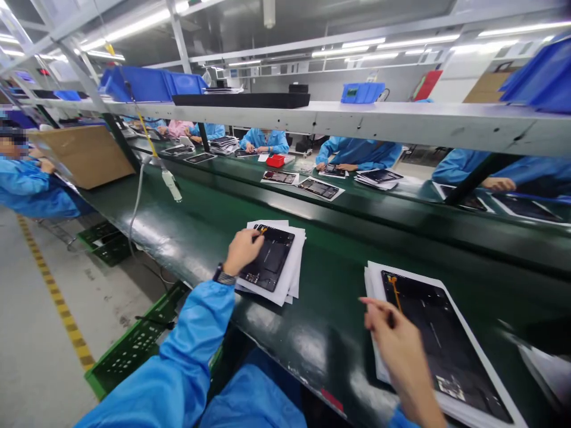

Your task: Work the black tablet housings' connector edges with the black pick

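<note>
- A black rectangular tablet back panel [270,258] lies on a white paper stack [292,267], with its long axis pointing away from the viewer, slightly slanted.
- The left hand [243,252] is curled over the panel's upper-left corner; whether it is gripped cannot be told.
- A larger black rectangular panel [446,351] lies on white paper sheets [373,356], its long axis running diagonally toward the lower right, with an orange flex strip [395,291] near its top.
- The right hand [397,345] is held half-open over that panel's left edge, with nothing visibly gripped.
- Both stacks rest on a green conveyor belt [321,339].
</note>
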Tool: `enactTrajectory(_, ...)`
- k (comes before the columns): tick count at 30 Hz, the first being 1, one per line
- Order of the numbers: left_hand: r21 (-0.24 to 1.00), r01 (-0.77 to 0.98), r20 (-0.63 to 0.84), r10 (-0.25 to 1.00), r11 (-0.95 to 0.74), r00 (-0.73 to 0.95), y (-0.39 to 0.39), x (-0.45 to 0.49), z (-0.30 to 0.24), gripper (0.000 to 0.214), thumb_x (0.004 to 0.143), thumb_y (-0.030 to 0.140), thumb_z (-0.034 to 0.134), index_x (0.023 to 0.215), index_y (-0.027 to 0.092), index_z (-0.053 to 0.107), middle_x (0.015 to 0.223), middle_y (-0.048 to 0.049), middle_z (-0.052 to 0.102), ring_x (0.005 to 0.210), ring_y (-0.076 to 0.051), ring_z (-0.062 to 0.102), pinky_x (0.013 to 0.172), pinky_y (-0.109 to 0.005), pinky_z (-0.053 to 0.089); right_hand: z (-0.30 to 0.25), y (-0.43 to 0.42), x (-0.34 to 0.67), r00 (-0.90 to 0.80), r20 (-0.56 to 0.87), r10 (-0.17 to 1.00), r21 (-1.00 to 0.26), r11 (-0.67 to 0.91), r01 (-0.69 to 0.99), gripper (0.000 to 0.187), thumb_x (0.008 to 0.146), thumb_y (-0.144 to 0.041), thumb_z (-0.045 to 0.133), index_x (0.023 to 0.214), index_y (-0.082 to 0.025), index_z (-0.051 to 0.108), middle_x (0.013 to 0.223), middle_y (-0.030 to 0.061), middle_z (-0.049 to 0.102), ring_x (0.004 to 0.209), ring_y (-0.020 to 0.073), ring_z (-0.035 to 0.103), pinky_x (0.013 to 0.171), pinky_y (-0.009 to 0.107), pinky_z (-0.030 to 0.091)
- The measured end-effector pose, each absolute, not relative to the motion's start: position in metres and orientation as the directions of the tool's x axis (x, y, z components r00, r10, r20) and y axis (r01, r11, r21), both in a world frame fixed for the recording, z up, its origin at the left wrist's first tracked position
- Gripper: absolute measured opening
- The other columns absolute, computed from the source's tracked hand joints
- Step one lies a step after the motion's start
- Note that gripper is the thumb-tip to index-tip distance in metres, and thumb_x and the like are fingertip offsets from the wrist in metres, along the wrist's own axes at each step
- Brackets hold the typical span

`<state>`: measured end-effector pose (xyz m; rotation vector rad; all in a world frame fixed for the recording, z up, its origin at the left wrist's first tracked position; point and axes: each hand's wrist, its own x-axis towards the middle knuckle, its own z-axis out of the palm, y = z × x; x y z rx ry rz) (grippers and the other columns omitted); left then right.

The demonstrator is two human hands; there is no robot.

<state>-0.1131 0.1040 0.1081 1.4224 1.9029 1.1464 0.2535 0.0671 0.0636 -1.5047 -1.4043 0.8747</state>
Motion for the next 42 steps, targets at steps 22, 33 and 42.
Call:
enactTrajectory(22,0.942,0.305,0.002,0.907,0.140,-0.421,0.068,-0.192,0.022,0.035,0.069,0.049,0.070,0.081,0.017,0.071,0.068,-0.0021,0.070,0.065,-0.016,0.062,0.064,-0.027,0.046,0.033,0.151,0.070,-0.115,-0.374,0.920,-0.852,-0.292,0.436,0.039,0.098,-0.039,0.066,0.129,-0.017,0.062,0.130,0.0093,0.064,0.110,0.0243,0.067,0.093,0.045,0.059)
enactTrajectory(33,0.902,0.425,0.129,0.891,0.077,-0.435,0.061,-0.174,0.033,0.024,0.080,0.029,0.060,0.100,0.017,0.066,0.065,0.0045,0.060,0.061,-0.013,0.054,0.063,-0.024,0.043,0.038,0.153,0.072,-0.140,-0.354,0.925,-0.785,-0.212,0.582,0.035,0.097,-0.038,0.067,0.124,-0.016,0.064,0.124,0.0084,0.067,0.106,0.0226,0.068,0.090,0.043,0.059)
enactTrajectory(42,0.805,0.587,0.229,0.868,0.085,-0.440,0.051,-0.164,0.041,0.022,0.084,0.020,0.055,0.104,0.022,0.066,0.070,0.0036,0.061,0.065,-0.015,0.057,0.070,-0.026,0.044,0.044,0.153,0.072,-0.161,-0.351,0.922,-0.815,-0.216,0.538,0.038,0.097,-0.039,0.066,0.129,-0.017,0.062,0.129,0.0090,0.065,0.110,0.0244,0.067,0.092,0.045,0.059)
